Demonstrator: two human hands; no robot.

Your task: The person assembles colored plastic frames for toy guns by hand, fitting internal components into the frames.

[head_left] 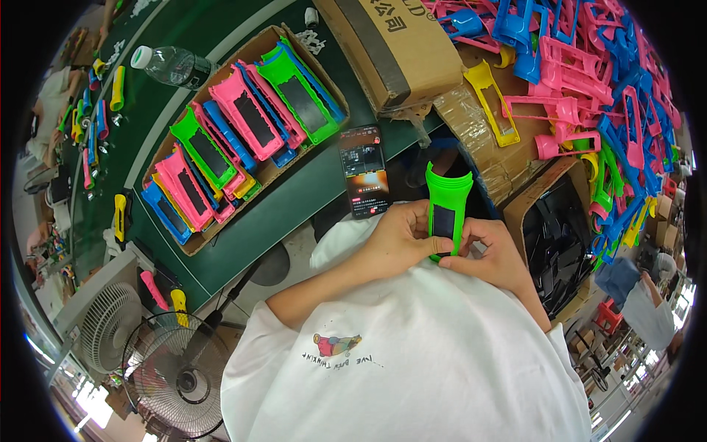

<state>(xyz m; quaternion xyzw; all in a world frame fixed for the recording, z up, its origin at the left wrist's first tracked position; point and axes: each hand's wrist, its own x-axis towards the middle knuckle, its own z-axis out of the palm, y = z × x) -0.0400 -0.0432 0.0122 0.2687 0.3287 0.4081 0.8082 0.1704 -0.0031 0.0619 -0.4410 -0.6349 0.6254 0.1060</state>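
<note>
Between my hands, in front of my shirt, stands a bright green plastic half-shell with a flared top and a dark panel in its window. My left hand grips it from the left, thumb across the lower end of the panel. From the right, my right hand closes on the bottom end, thumb and fingers pressed to it. A phone with a lit screen lies just beyond my left hand. Right of my right hand, an open carton holds glossy black panels.
On the green table, a carton holds rows of coloured shells with dark panels. Behind it lies a water bottle. A closed cardboard box stands ahead. Pink, blue and green frames heap at right. Fans stand lower left.
</note>
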